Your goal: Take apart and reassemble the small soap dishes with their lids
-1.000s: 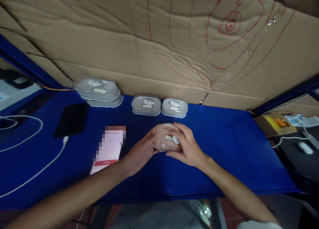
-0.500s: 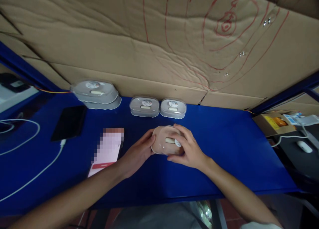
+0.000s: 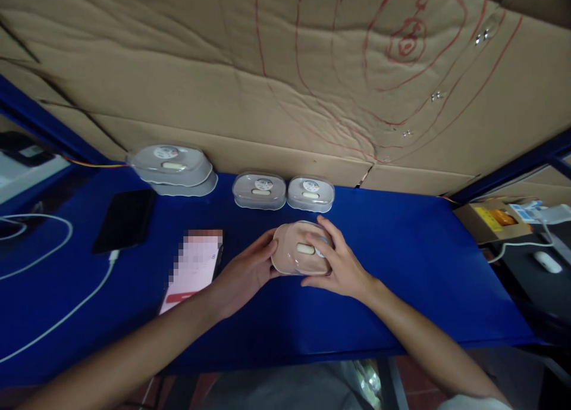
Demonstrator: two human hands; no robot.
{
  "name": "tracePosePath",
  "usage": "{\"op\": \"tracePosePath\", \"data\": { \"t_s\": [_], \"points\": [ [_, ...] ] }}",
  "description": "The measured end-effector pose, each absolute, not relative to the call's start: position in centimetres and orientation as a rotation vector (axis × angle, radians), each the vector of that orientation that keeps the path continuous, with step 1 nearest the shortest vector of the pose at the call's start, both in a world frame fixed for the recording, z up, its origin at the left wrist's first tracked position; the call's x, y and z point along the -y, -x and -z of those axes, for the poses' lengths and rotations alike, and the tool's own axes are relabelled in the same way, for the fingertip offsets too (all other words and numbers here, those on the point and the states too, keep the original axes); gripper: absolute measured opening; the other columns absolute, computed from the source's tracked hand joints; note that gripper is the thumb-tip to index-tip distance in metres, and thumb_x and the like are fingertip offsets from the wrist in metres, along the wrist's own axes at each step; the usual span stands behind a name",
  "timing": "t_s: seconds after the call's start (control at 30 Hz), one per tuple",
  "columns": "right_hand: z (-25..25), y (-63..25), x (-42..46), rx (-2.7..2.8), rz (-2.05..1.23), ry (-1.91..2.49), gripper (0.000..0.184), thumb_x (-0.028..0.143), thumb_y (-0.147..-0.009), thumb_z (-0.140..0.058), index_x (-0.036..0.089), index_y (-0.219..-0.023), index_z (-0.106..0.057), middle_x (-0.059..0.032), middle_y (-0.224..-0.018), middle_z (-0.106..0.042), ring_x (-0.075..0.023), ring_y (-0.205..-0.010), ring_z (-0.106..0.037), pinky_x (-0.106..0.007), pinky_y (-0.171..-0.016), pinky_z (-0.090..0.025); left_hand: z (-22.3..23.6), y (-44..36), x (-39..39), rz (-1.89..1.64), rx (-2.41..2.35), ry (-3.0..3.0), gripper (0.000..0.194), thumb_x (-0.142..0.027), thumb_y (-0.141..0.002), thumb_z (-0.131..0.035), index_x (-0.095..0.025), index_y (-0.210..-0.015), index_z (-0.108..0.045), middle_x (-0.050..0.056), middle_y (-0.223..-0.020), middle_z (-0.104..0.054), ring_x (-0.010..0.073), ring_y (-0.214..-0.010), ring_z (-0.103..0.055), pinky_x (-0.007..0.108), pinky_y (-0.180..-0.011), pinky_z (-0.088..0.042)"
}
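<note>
Between two bare hands, near the middle of the blue table [image 3: 401, 267], is a pinkish box [image 3: 289, 258] with a clear lid. The left hand [image 3: 254, 267] grips its left end, with the thumb on the edge. The right hand [image 3: 341, 261] grips the other end, and its fingers reach over the lid by a pale knob [image 3: 306, 249]. Farther back, two gray boxes [image 3: 259, 191] sit side by side. Near the left arm, a phone [image 3: 196, 264] has a bright pink screen.

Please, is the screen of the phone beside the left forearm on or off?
On: the phone shows a bright pinkish display.
</note>
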State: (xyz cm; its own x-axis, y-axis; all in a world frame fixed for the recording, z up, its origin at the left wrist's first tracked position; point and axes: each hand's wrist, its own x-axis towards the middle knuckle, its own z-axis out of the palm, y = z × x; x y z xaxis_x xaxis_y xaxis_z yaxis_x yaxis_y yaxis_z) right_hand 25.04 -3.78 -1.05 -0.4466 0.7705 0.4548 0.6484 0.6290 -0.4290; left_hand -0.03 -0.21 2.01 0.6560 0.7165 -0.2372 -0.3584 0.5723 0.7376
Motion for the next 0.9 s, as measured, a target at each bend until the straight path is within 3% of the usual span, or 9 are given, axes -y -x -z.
{"op": "tracePosePath", "data": {
  "t_s": [0.17, 0.43, 0.9],
  "points": [
    [0.8, -25.5, 3.8, 2.13, -0.306, 1.151, 0.121, 0.07, -0.078, -0.08, 0.034, -0.168, -0.007, -0.0187, -0.169, -0.019, -0.0432, -0.157, -0.029, -0.067, -0.122, -0.038, -2.5, 0.1, -0.1, -0.7, -0.532, -0.642, 0.035, -0.035, -0.106, -0.058, -0.025, -0.139, -0.065, 0.01, -0.146, -0.066, 0.0326, -0.132, -0.062, 0.046, -0.103, -0.054],
    [0.7, -25.8, 3.3, 2.167, -0.374, 1.179, 0.099, 0.055, -0.091, -0.076, 0.033, -0.167, -0.017, -0.0174, -0.168, -0.026, -0.0394, -0.158, -0.03, -0.062, -0.123, -0.039, -2.7, -0.1, -0.6, -0.728, -0.575, -0.617, 0.036, -0.035, -0.106, -0.058, -0.025, -0.139, -0.065, 0.01, -0.144, -0.067, 0.0315, -0.13, -0.063, 0.045, -0.103, -0.055],
    [0.4, -25.8, 3.4, 2.188, -0.446, 1.219, 0.092, 0.055, -0.092, -0.074, 0.03, -0.164, -0.024, -0.0194, -0.165, -0.034, -0.0378, -0.156, -0.034, -0.061, -0.121, -0.041, -2.4, 0.1, -0.7, -0.678, -0.629, -0.646, 0.036, -0.039, -0.103, -0.062, -0.025, -0.137, -0.066, 0.011, -0.145, -0.066, 0.0332, -0.132, -0.061, 0.047, -0.106, -0.05]
  ]
}}
